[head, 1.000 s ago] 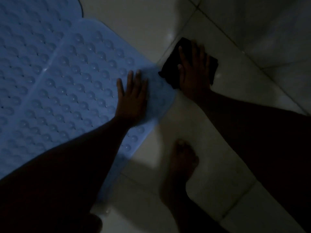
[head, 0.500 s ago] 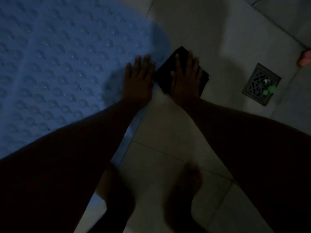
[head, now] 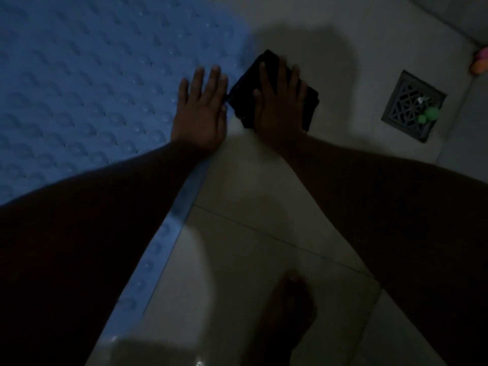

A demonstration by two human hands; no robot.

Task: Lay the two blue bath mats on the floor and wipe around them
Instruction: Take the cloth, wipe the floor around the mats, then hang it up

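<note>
- One blue bath mat (head: 92, 88) with rows of raised round bumps, filling the view from nine to eleven o'clock. Whether a second mat lies joined to it cannot be told in the dim light.
- Two bare hands, the left hand (head: 202, 114) and the right hand (head: 278, 107), side by side toward twelve o'clock.
- One black folded cloth (head: 311, 100), at one o'clock.
- One dark square metal drain grate (head: 404, 101), at two o'clock.
- One small green lump (head: 431, 112) on that grate, though it may be two pieces.
- One blurred pink and orange object (head: 480, 62), at the edge near two o'clock.
- One bare foot (head: 293, 307), at five o'clock.
</note>
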